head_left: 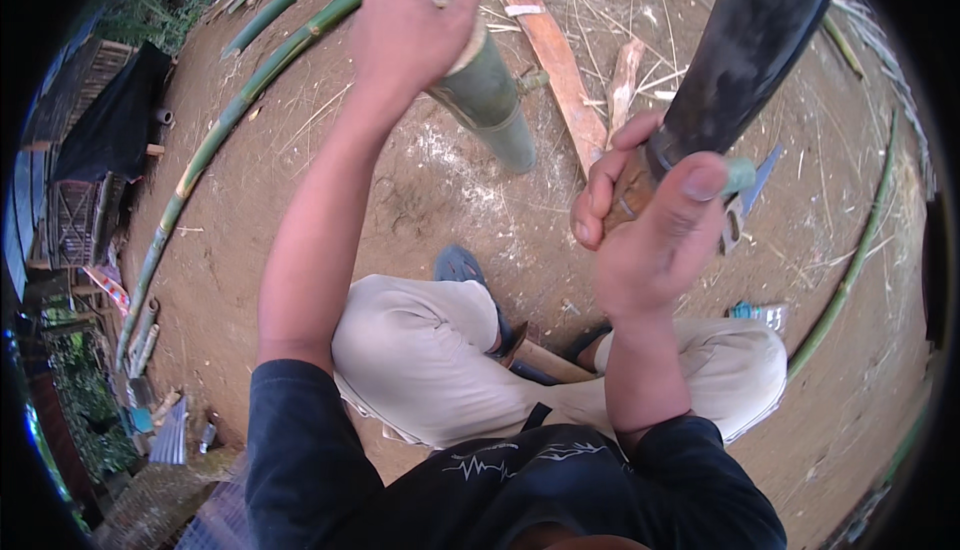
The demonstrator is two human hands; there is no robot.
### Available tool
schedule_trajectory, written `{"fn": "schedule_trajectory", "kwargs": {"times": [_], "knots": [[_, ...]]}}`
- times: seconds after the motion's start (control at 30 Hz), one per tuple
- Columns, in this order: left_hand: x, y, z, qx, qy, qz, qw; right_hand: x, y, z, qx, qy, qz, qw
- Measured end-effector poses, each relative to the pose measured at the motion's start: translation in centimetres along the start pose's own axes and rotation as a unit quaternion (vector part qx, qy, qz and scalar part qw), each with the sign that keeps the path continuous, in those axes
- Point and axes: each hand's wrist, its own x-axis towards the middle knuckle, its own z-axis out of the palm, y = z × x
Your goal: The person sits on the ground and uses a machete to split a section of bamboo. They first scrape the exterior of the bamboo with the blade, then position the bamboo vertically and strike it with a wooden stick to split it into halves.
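A thick green bamboo section stands upright on the dirt, its pale cut rim facing up. My left hand is closed over that rim, the thumb lying across the top edge and the fingers partly hidden on the far side. In my right hand is a machete with a broad dark blade and a brown wooden handle. The fingers wrap round the handle while the thumb points up beside it. Its blade is raised, tilted up and to the right, apart from the bamboo.
Reddish-brown wood strips lie beyond the bamboo. A blue-bladed saw rests partly behind my right hand. Long green bamboo poles curve along the left, and a thinner green pole lies at right. A small packet is near my right knee.
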Motion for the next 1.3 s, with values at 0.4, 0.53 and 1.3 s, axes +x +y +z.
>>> {"fn": "schedule_trajectory", "kwargs": {"times": [0.4,0.53,1.3], "knots": [[-2.5,1.9,-0.4,-0.021,0.052,0.020,0.998,0.1,6.7,-2.1,-0.220,-0.030,0.271,0.936],[-1.6,0.4,0.2,-0.026,0.048,0.003,0.998,1.5,-2.6,0.8,-0.015,0.022,0.057,0.998],[-0.1,2.2,-0.1,-0.048,0.022,-0.009,0.999,2.5,5.3,-1.8,-0.005,-0.038,-0.106,0.994]]}}
